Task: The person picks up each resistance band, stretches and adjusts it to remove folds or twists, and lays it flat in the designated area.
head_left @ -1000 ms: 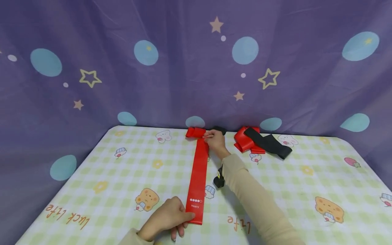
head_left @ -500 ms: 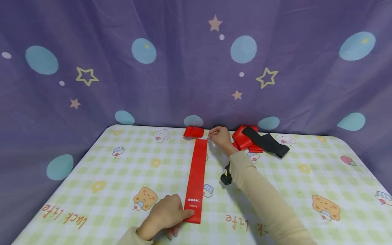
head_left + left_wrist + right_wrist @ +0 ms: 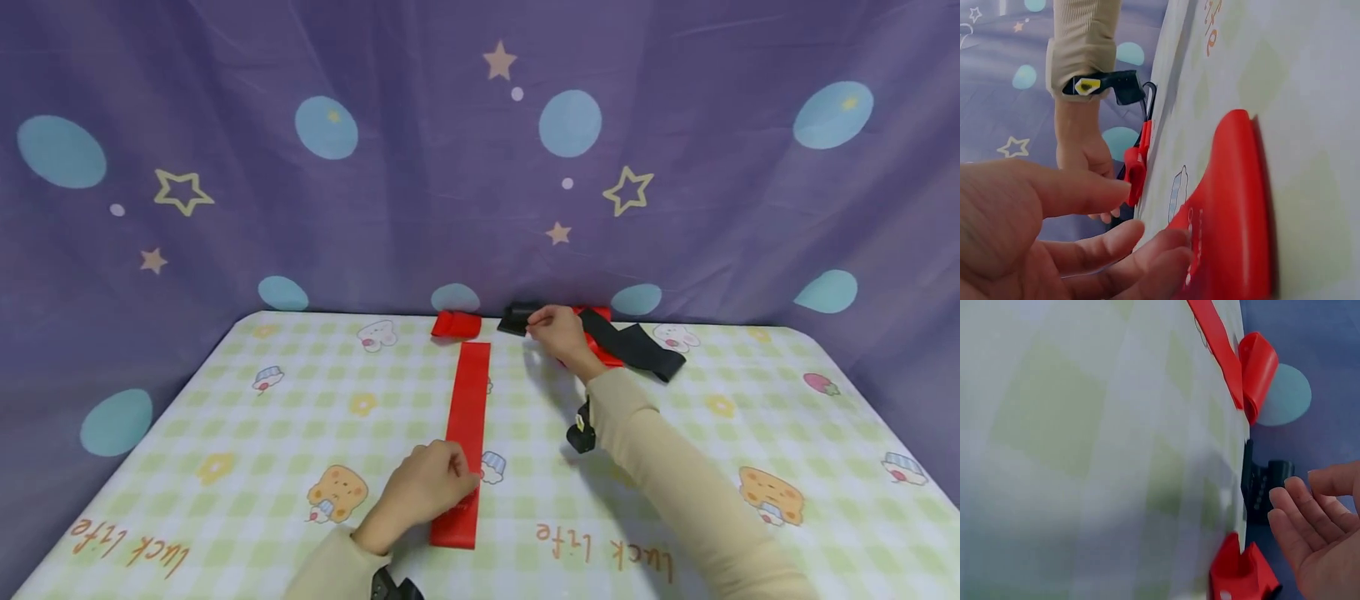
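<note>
The red resistance band point(image 3: 468, 400) runs near to far on the desk point(image 3: 405, 375), its near half partly beneath the left hand point(image 3: 427, 485), fingers parted; the right hand point(image 3: 564, 335), far right, is loosely empty.

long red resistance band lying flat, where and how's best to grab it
Probably pinch the long red resistance band by its near end, thumb above, fingertips below, with the left hand coming in from the near side. Most of its length lies flat, but the left wrist view shows that end bulging up from the tablecloth.
</note>
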`<action>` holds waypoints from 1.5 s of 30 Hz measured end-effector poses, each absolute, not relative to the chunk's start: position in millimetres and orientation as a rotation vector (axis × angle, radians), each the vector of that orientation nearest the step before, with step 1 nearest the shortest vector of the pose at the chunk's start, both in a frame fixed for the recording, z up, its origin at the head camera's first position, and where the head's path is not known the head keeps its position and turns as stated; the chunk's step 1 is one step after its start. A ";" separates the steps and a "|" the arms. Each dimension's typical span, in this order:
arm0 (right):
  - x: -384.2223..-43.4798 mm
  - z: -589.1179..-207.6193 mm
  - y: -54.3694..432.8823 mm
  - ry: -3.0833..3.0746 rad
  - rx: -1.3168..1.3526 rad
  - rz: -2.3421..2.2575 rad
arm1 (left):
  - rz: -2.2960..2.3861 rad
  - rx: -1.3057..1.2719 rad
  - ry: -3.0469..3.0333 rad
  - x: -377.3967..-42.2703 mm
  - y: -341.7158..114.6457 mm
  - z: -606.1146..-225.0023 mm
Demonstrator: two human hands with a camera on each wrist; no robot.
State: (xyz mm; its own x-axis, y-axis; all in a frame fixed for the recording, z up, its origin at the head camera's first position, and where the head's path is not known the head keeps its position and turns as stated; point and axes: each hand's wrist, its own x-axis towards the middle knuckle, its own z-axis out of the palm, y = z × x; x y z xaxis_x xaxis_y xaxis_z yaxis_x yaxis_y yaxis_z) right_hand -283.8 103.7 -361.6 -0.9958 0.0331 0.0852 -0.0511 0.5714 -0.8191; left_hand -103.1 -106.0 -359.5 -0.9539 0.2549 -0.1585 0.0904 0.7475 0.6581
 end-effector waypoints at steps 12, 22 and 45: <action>-273.8 -359.2 143.3 -2.761 0.065 1.367 | 1.107 0.267 2.741 -127.9 -83.7 -359.2; -263.7 -359.0 168.0 -2.791 0.017 1.289 | 1.206 0.292 2.694 -162.2 -55.8 -367.8; -259.5 -377.5 195.5 -2.790 -0.167 1.504 | 1.341 0.234 2.686 -219.2 0.5 -379.8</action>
State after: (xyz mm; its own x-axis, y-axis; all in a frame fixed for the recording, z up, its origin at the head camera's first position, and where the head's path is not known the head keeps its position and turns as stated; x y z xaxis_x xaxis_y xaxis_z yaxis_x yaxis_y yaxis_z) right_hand -259.5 195.5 -377.5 -0.9940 0.0771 -0.0781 0.1077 0.5455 -0.8312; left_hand -219.2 0.5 -379.8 -0.9795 0.1959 -0.0466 0.0804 0.5929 0.8013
